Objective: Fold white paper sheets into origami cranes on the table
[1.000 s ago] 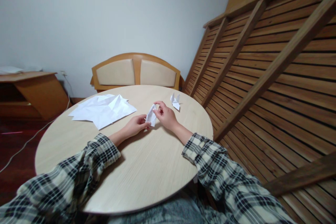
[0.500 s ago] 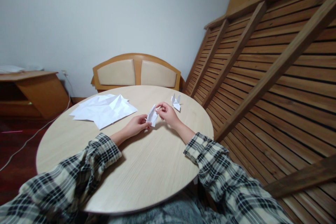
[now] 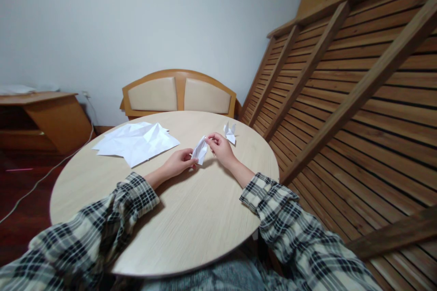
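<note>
Just above the round table, a small piece of folded white paper (image 3: 200, 151) is held between my two hands. My left hand (image 3: 179, 162) pinches its lower left side, thumb in front. At its upper tip, the closed fingers of my right hand (image 3: 219, 147) grip the paper's edge. Behind my right hand stands a finished-looking white origami figure (image 3: 230, 133) with two upright points. Left of my hands lies a spread of creased white paper sheets (image 3: 136, 143), overlapping each other.
The pale round table (image 3: 184, 218) fills the space before me. A headboard with cream panels (image 3: 152, 94) stands behind it by the wall. Slatted wooden boards (image 3: 341, 113) lean along the right. At left are a wooden desk (image 3: 51, 120) and a cable (image 3: 44, 177) on the floor.
My right hand has shifted slightly right and up along the paper's tip, and more of the folded paper's front shows. My left hand keeps its hold. The view has moved slightly.
</note>
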`<control>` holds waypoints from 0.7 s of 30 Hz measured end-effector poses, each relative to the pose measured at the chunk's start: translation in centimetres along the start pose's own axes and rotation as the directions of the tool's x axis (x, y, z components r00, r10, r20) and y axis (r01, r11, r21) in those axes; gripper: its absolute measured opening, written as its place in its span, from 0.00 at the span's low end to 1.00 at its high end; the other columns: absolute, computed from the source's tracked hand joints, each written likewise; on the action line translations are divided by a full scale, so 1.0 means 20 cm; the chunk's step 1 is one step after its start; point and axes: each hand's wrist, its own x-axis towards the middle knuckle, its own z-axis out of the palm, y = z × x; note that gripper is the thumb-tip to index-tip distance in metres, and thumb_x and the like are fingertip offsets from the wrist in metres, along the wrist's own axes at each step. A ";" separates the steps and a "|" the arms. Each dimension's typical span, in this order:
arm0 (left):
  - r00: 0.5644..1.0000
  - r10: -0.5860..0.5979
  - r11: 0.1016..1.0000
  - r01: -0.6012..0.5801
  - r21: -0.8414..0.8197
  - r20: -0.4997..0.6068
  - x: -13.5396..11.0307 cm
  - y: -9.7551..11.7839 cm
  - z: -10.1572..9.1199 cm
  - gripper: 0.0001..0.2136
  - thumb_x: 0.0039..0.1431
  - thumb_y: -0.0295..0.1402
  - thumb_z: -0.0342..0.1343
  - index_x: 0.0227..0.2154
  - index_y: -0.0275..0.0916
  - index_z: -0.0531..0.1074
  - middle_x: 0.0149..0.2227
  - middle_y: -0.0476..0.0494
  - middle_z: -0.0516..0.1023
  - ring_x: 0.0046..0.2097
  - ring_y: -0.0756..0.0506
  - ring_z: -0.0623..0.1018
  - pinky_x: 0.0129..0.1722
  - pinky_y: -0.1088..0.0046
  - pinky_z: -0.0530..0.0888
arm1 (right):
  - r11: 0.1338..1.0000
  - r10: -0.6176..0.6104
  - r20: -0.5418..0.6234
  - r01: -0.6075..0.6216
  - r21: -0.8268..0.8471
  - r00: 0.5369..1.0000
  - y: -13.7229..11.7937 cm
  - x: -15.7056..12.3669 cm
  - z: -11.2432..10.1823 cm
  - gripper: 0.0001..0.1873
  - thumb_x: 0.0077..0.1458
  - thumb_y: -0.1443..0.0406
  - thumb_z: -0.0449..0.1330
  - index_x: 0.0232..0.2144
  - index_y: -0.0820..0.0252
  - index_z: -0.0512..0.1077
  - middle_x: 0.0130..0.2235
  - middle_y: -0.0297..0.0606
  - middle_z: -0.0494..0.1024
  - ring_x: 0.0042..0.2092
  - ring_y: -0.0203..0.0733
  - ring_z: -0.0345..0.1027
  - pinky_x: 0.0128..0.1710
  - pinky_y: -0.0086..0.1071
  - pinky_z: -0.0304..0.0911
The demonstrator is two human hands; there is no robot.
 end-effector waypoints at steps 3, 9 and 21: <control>0.999 0.024 1.000 -0.024 -0.004 -0.031 0.01 -0.03 -0.01 0.10 0.58 0.38 0.57 0.35 0.36 0.71 0.27 0.44 0.78 0.28 0.47 0.76 0.27 0.73 0.67 | 0.993 -0.102 -0.031 0.100 -0.059 0.994 -0.03 -0.02 0.00 0.09 0.57 0.58 0.58 0.32 0.58 0.68 0.23 0.28 0.64 0.24 0.34 0.57 0.23 0.27 0.54; 0.980 0.006 0.999 -0.014 -0.036 -0.198 0.02 0.00 -0.03 0.09 0.54 0.37 0.58 0.33 0.36 0.72 0.27 0.44 0.78 0.28 0.46 0.77 0.28 0.71 0.70 | 0.895 -0.372 -0.025 0.351 -0.274 0.928 -0.10 -0.07 0.02 0.04 0.58 0.64 0.60 0.30 0.57 0.71 0.36 0.37 0.71 0.38 0.39 0.66 0.38 0.34 0.65; 0.909 -0.047 0.955 -0.080 -0.285 -0.414 0.05 0.00 -0.05 0.11 0.46 0.36 0.62 0.30 0.35 0.74 0.31 0.43 0.78 0.32 0.46 0.76 0.36 0.69 0.72 | 0.731 -0.462 0.348 0.572 -0.372 0.816 -0.08 -0.14 0.08 0.12 0.64 0.70 0.52 0.48 0.53 0.67 0.51 0.40 0.76 0.56 0.44 0.67 0.59 0.51 0.59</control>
